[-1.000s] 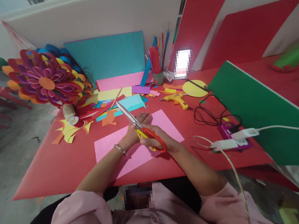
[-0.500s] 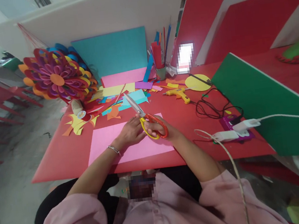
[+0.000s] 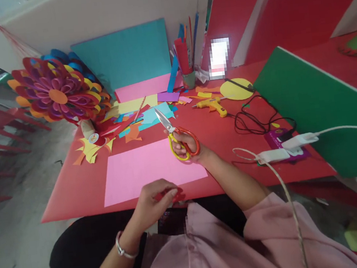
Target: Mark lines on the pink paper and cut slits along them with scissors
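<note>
My right hand (image 3: pixel 184 146) grips a pair of scissors (image 3: pixel 165 120) by the red and yellow loop handles. The blades are together and point up and away. Beneath this hand lies a pink sheet of paper (image 3: pixel 137 168), flat on the red tabletop (image 3: pixel 71 180). At the table's front edge, just off the sheet's lower side, is my left hand (image 3: pixel 155 201), loosely curled with a gap between thumb and fingers. Nothing shows in it, though its inner fingertips are partly shaded. A bracelet (image 3: pixel 122 246) circles the left wrist.
Paper scraps (image 3: pixel 91 148) lie beyond the sheet, with a yellow glue gun (image 3: pixel 212 105) to their right. A large paper flower (image 3: pixel 58 96) stands at the left, a pencil cup (image 3: pixel 188 80) at the back. Cables reach a purple power strip (image 3: pixel 276 140) beside a green board (image 3: pixel 321 113).
My left hand has lifted off the pink sheet and drawn back to the table's front edge. The right hand still holds the scissors over the sheet. The view has shifted slightly.
</note>
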`<action>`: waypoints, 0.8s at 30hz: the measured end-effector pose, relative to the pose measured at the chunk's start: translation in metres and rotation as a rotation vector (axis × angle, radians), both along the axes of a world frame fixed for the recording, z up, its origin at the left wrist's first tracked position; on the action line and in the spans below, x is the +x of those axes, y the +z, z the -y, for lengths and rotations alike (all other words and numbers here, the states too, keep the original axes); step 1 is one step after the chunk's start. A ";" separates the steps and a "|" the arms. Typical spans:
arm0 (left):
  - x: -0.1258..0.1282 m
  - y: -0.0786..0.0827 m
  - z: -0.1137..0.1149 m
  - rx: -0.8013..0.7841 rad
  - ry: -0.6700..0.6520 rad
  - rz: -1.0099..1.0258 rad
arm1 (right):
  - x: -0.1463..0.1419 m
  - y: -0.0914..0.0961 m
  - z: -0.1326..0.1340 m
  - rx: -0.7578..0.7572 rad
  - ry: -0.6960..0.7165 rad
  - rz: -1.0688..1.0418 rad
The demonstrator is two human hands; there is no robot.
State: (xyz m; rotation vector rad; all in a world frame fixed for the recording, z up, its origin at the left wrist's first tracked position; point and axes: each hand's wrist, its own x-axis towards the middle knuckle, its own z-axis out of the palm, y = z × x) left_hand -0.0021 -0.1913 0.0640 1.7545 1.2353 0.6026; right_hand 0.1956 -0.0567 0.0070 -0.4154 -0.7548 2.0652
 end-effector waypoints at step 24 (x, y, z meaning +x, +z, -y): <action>-0.029 -0.039 0.065 -0.046 0.902 0.231 | 0.001 0.012 0.023 0.140 0.149 0.056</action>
